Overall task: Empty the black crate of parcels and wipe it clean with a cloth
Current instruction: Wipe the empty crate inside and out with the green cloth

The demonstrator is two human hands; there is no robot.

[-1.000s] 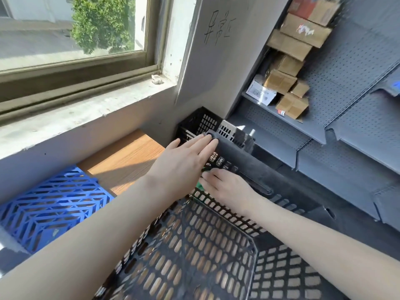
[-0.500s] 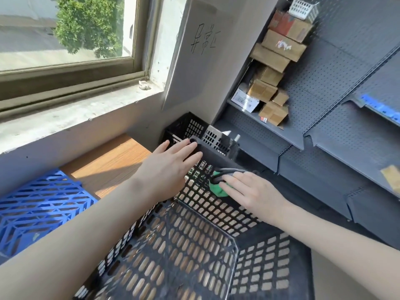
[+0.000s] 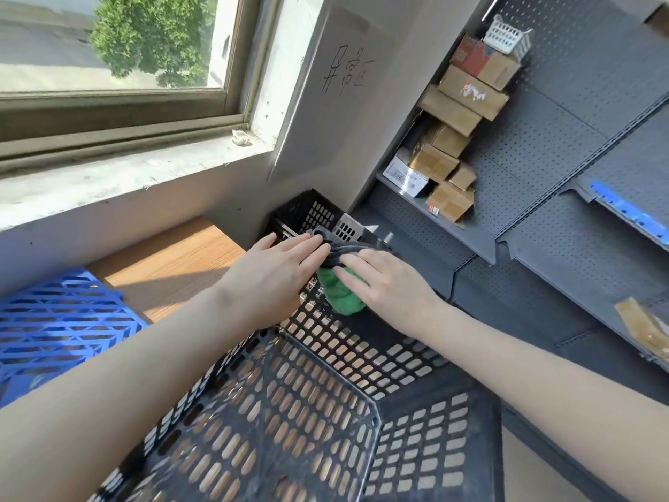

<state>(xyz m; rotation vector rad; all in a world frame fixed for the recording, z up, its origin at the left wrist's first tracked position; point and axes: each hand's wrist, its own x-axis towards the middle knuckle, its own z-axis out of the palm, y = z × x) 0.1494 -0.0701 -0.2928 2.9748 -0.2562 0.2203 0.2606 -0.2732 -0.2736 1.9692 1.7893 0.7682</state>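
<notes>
Fingers (image 3: pixel 353 263) of right hand (image 3: pixel 392 286) straight, pressing green-and-grey cloth (image 3: pixel 342 297) on far wall of black perforated plastic crate (image 3: pixel 318 400). Left hand (image 3: pixel 275 279) flat, steadying far rim. Crate at right end of wooden desk (image 3: pixel 170 259), no parcels seen inside. Likely wiping step; next, sweep cloth along other walls.

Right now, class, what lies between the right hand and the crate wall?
A green and grey cloth, pressed by the straight fingers of the right hand against the crate wall; the head view shows it.

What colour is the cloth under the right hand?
Bright green cloth; the head view shows it best.
</notes>
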